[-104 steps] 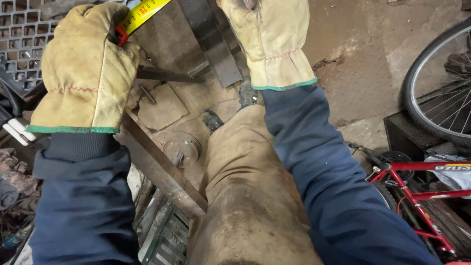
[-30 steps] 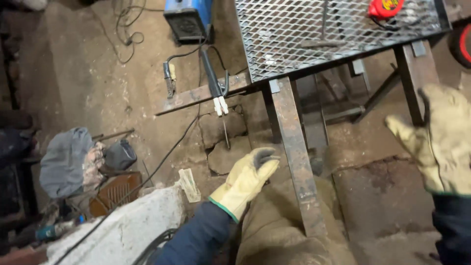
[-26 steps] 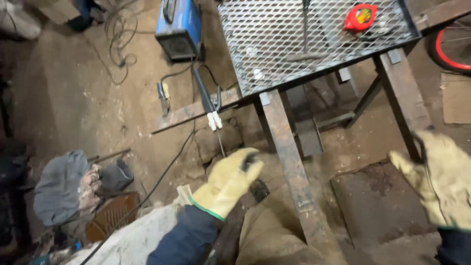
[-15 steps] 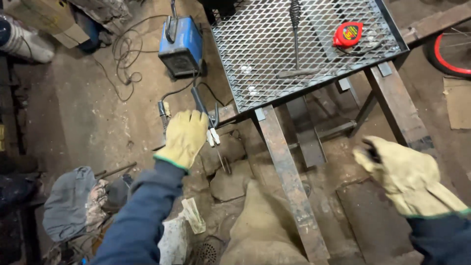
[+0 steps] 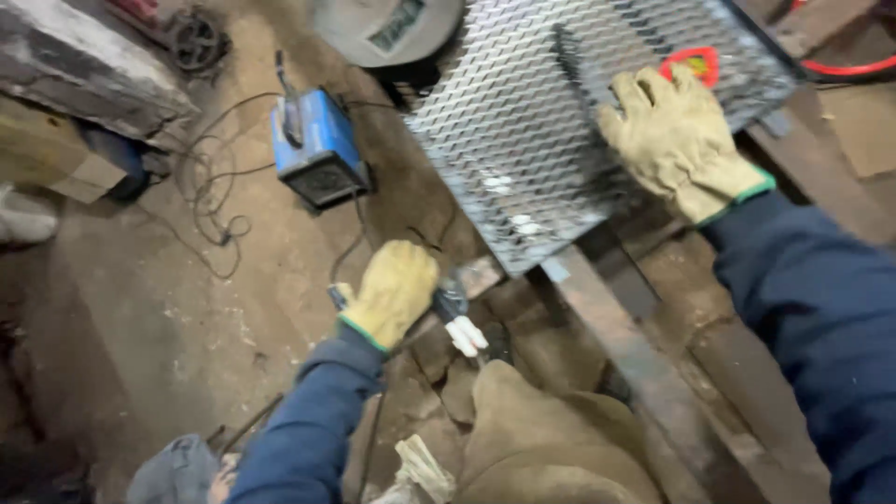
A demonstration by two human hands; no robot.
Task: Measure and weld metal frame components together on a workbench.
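While the right hand (image 5: 677,140) lies flat, fingers spread, on the mesh counter (image 5: 523,140), the left hand (image 5: 392,291), lower centre, clamps the electrode holder (image 5: 457,317), its axis pointing lower right.

Mesh table (image 5: 523,140) under tape measure (image 5: 693,63)

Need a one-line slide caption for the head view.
Left glove grips an electrode holder; right glove rests on a mesh table.
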